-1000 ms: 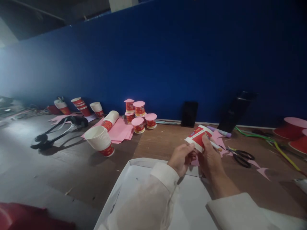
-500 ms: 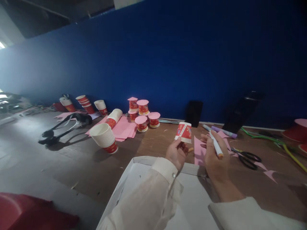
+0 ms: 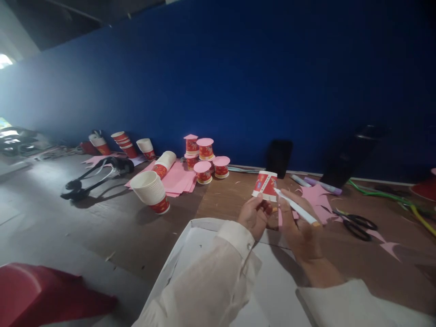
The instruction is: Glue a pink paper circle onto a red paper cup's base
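My left hand (image 3: 255, 215) is closed on the lower edge of a red and white paper cup (image 3: 265, 185), which is held upside down above the table. A white marker (image 3: 299, 207) with an orange end is gripped in my right hand (image 3: 301, 234). Its tip is at the right side of the cup; whether it touches I cannot tell. Beneath and beside my right hand lie cut pieces of pink paper (image 3: 316, 200). A pair of black-handled scissors (image 3: 359, 225) rests to the right of it.
Several cups topped with pink discs (image 3: 205, 143) stand near the blue partition (image 3: 218, 81). Left of them are pink sheets (image 3: 179, 179), stacked paper cups (image 3: 150, 190) and a black headset (image 3: 98, 175). A white box lid (image 3: 194, 245) lies before me. Behind my right hand is a purple marker (image 3: 323, 185).
My right hand has moved left and turned the marker, bringing its tip to the cup. The cup stays in my left hand, and the view has shifted slightly.
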Tool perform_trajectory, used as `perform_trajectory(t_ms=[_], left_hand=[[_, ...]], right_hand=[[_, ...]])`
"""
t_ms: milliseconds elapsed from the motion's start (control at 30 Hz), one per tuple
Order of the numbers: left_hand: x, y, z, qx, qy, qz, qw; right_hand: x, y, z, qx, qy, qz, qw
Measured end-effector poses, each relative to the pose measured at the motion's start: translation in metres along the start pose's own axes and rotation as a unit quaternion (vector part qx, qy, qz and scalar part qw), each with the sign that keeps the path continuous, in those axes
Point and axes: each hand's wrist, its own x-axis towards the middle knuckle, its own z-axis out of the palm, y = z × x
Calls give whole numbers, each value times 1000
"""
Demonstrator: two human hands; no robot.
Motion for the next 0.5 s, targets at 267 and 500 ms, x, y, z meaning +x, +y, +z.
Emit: perform_trajectory(t_ms=[267, 500], left_hand=[[3, -4, -3, 23, -25, 9, 999], [0, -8, -1, 59, -22, 53, 997]], right_hand=[[0, 1, 1, -7, -7, 3, 1000], [0, 0, 1, 10, -10, 42, 999]])
